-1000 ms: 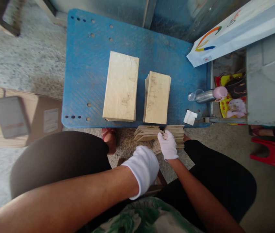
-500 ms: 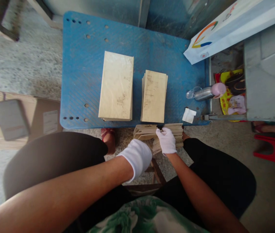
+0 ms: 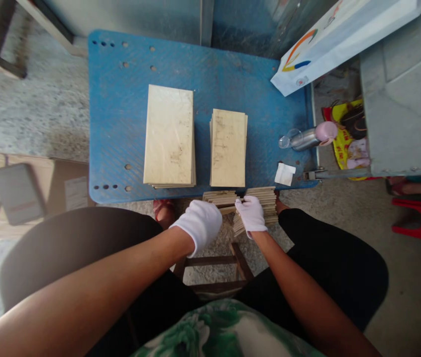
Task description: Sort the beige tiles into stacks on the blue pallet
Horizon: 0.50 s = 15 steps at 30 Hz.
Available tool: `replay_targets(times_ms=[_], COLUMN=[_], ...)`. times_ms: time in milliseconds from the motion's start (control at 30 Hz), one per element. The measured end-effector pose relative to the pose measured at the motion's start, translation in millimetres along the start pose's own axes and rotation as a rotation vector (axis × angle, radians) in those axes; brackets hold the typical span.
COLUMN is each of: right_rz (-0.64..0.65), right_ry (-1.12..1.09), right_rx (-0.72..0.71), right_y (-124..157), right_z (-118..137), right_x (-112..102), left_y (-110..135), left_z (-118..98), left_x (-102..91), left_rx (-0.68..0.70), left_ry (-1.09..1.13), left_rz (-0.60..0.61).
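Both my hands wear white gloves. My left hand point(image 3: 200, 222) reaches down to a fanned bundle of thin wooden boards point(image 3: 221, 199) lying on the floor below the blue platform point(image 3: 121, 114); its fingers are hidden under the glove's back. My right hand point(image 3: 251, 213) rests on a neighbouring stack of boards point(image 3: 268, 198), fingers curled over its edge. On the platform lie two neat piles: a wide pale one point(image 3: 169, 136) at the left and a narrower one point(image 3: 228, 148) beside it.
A steel bottle with a pink cap point(image 3: 309, 139) and a white paper scrap point(image 3: 285, 174) lie at the platform's right end. A white printed bag point(image 3: 344, 34) leans above. Flattened cardboard point(image 3: 28, 193) lies left, a red stool point(image 3: 418, 220) right, a wooden stool point(image 3: 214, 270) beneath me.
My left hand has moved forward and up from my lap to the fanned boards. My right hand has stayed on its stack. The view has tilted slightly.
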State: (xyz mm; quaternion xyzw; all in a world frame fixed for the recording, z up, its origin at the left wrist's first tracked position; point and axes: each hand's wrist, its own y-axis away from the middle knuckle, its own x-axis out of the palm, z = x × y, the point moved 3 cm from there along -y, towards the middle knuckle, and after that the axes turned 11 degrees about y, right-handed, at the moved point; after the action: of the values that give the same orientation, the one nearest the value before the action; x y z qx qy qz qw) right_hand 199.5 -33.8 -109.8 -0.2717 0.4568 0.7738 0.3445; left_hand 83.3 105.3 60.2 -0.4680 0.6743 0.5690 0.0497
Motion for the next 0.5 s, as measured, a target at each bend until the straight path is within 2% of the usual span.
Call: replay_targets(times_ms=[167,367,500], right_rz=[0.061,0.1,0.138], right_ry=[-0.04,-0.128,-0.141], right_rx=[0.015,0.002,0.001], right_y=[8.0,13.3,13.9], right_z=[-5.4,-12.0,-13.9], right_x=[-2.7,-8.7,-9.0], left_y=[-8.1,-31.6,-45.6], left_z=[2.0,-3.5,-7.9], left_x=[3.5,22.1,24.5], left_rx=[0.02,0.022,-0.008], left_ry=[0.033,0.061,0.107], left_rz=[-0.037,0.108,0.113])
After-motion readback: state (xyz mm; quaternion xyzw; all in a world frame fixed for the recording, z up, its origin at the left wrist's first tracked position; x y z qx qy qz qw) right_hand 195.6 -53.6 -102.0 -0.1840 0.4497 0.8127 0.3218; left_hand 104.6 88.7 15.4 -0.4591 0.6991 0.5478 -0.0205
